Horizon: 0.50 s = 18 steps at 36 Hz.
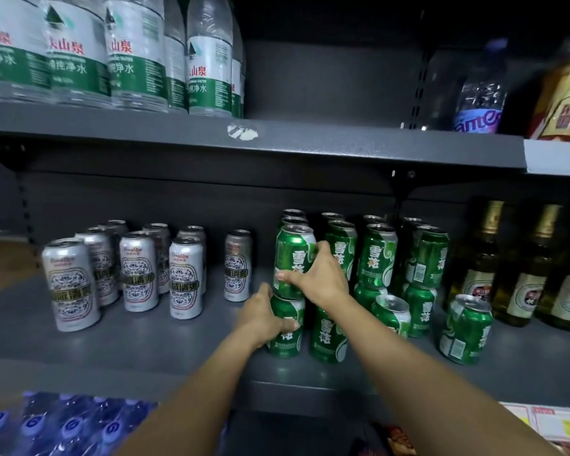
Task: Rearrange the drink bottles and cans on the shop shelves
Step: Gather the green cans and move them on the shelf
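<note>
Green beer cans stand in stacked rows on the middle grey shelf [145, 343]. My right hand [316, 278] grips the upper green can [292, 255] at the left front of the stack. That can sits on a lower green can [285, 334], which my left hand [260, 315] holds from its left side. More green cans [379, 255] stand two high to the right, and one single green can [466, 330] stands apart at the front right. Several tall silver cans [135, 271] stand in a group on the left of the same shelf.
Large water bottles [208, 60] with green labels fill the upper shelf at left; a small purple-labelled bottle [479, 93] stands at its right. Green glass beer bottles [527, 274] line the middle shelf's right end. Blue-capped bottles [69, 426] sit below left.
</note>
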Tool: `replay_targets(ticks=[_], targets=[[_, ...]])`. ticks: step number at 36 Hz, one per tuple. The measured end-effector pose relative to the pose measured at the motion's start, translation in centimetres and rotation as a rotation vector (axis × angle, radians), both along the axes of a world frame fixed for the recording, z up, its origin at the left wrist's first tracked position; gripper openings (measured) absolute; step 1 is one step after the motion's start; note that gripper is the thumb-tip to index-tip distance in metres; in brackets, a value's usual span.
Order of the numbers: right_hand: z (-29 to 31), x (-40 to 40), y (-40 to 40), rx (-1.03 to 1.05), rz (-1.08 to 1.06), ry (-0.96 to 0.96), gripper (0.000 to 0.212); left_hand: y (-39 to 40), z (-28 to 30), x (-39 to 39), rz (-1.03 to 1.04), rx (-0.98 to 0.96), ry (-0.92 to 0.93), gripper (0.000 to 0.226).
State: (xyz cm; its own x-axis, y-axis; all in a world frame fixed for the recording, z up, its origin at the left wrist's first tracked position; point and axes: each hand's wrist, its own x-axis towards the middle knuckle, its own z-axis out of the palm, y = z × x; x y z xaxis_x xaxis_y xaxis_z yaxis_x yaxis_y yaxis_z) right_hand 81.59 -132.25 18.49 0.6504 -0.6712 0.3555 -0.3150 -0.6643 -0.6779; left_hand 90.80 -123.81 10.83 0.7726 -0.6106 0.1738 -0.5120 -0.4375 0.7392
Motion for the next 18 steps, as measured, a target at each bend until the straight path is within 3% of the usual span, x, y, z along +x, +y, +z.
replay_targets(ticks=[5, 10, 18], targets=[[0.25, 0.41, 0.59, -0.062, -0.016, 0.067, 0.075, -0.20, 0.04, 0.30, -0.014, -0.006, 0.033, 0.076], [0.33, 0.28, 0.22, -0.020, -0.005, 0.091, 0.072, -0.23, -0.05, 0.13, -0.017, -0.002, 0.029, 0.071], [0.26, 0.73, 0.01, -0.061, 0.043, 0.152, 0.093, -0.17, -0.56, -0.03, -0.008, -0.035, 0.050, 0.072]])
